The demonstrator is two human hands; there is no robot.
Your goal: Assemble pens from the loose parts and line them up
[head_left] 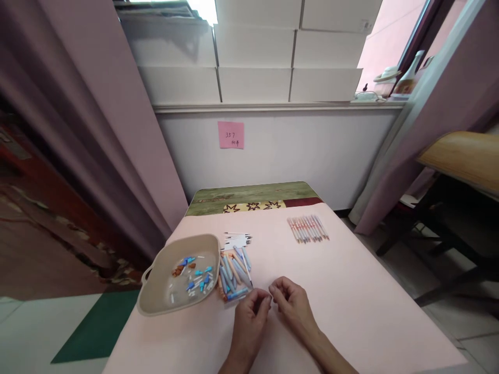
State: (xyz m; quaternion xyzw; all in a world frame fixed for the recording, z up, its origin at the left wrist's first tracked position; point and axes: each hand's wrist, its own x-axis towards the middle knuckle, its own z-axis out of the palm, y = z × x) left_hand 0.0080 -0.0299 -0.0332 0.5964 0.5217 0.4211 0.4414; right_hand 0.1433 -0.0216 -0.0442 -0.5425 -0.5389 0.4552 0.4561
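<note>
My left hand (249, 319) and my right hand (294, 306) meet over the pink table (351, 291), fingertips pinched together near each other. Whatever sits between the fingers is too small to make out. Just left of my hands lies a pile of pen barrels (234, 272) in blue and orange. Beside that stands a beige tray (156, 296) holding several small blue, orange and white pen parts (195, 275). White refills (237, 240) lie behind the pile. A row of assembled pens (307, 228) lies at the far right of the table.
White boxes (253, 52) are stacked on the sill behind the table, with a pink note (231, 135) on the wall below. Purple curtains hang on both sides. A wooden chair (460, 161) stands at the right. The floor drops off at the table's left edge.
</note>
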